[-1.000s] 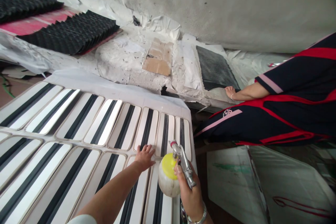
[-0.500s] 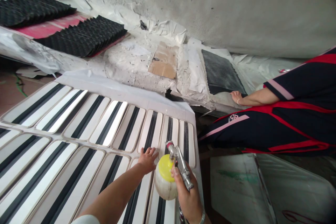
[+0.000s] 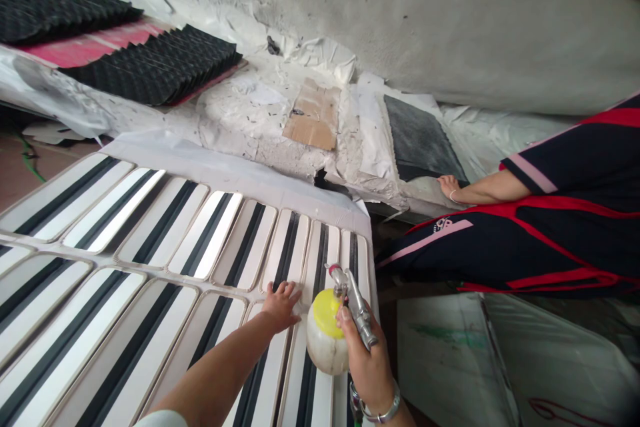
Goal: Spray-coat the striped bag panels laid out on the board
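Observation:
Rows of white panels with rounded corners and a dark lengthwise stripe, one of them a white panel (image 3: 245, 240), lie on the covered table. My left hand (image 3: 281, 307) is open over the panels, fingers spread and pointing away from me; whether it touches them I cannot tell. In my right hand (image 3: 370, 360) is a metal spray gun (image 3: 356, 303), its handle gripped by closed fingers. A cloudy plastic cup (image 3: 327, 347) with a yellow lid hangs under the gun, above the near panels. The gun's nozzle points away from me, towards the far row.
Stacked black corrugated sheets (image 3: 155, 63) stand on the paint-crusted bench (image 3: 240, 127) at far left. A cardboard piece (image 3: 314, 117) and a dark mat (image 3: 425, 137) lie farther right. Another person's hand (image 3: 451, 185) rests by the mat; their dark-clothed legs (image 3: 475, 240) are beside my table.
My right hand has moved the spray gun slightly to the right. My left hand and the other person are almost unmoved.

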A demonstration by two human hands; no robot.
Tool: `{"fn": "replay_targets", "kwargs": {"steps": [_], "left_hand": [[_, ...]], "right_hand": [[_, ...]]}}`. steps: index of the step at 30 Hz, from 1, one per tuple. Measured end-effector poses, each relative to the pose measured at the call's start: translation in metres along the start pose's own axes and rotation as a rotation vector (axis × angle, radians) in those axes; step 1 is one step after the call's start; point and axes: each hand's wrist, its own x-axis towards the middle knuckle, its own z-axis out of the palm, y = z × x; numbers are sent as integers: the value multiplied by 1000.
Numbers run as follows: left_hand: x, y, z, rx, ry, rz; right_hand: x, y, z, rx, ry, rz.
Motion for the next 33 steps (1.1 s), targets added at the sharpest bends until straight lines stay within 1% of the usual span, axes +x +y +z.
{"fn": "replay_targets", "kwargs": {"steps": [7, 13, 17, 20, 27, 33], "left_hand": [[2, -4, 8, 28, 30, 32], [0, -5, 7, 17, 39, 49], [0, -8, 11, 23, 46, 62], [0, -9, 12, 30, 42, 62], [-5, -11, 7, -8, 35, 90], [-14, -17, 10, -33, 55, 116]], "right_hand": [[4, -9, 9, 47, -29, -24], [3, -10, 14, 34, -60, -31], [1, -13, 14, 26, -89, -35], [-3, -15, 14, 19, -94, -41], [-19, -12, 10, 8, -137, -15], [-32, -7, 7, 4, -174, -1]]}}
